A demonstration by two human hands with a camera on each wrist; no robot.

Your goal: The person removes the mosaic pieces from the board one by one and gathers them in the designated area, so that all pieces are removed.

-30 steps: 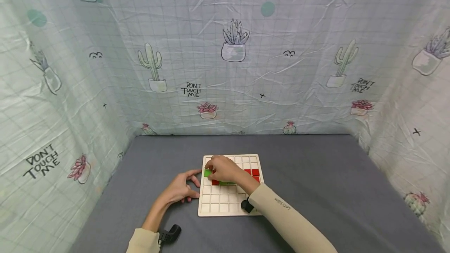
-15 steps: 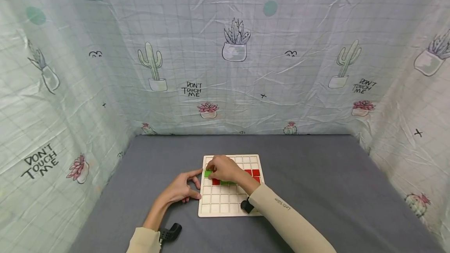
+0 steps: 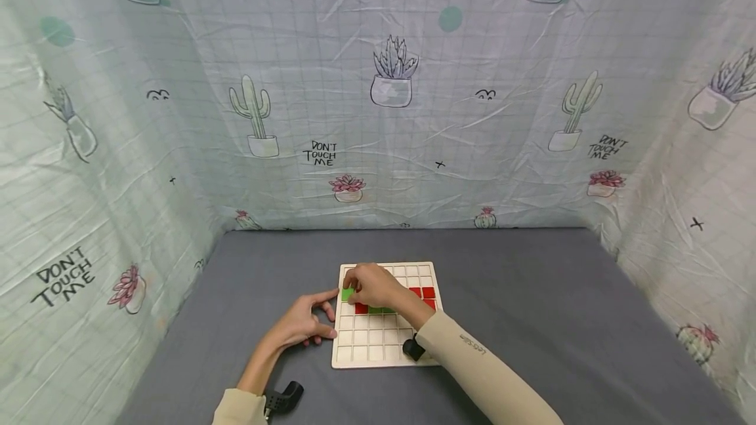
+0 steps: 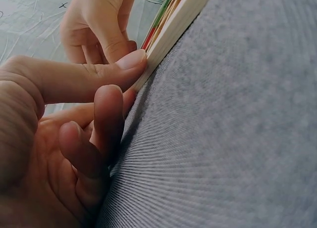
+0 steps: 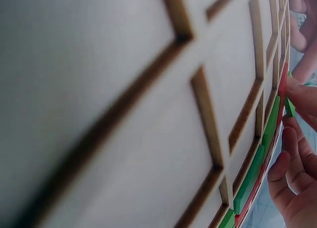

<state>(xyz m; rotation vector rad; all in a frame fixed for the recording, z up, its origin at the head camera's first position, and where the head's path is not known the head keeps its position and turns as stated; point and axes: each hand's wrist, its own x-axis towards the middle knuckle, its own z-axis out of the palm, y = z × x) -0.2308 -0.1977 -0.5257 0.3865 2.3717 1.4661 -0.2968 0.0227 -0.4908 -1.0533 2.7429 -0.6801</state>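
Observation:
A pale wooden grid board (image 3: 376,340) lies on the grey cloth. My right hand (image 3: 373,284) is over its left part and pinches a small green square tile (image 5: 290,107) between thumb and fingertips, tilted at the grid in the right wrist view. Beside the board's left edge is my left hand (image 3: 300,320), thumb and index finger spread apart. Its thumb tip (image 4: 132,60) presses the board's side in the left wrist view, while other fingers bend loosely. A red tile (image 3: 361,308) and a darker green tile (image 3: 375,310) sit in the row below; my right hand hides part of the rows.
More red tiles (image 3: 428,292) fill cells at the board's right side. The grey cloth (image 3: 520,294) spreads around the board up to a printed cactus curtain (image 3: 440,189). A black wrist camera (image 3: 413,349) on my right arm overlaps the board's lower right.

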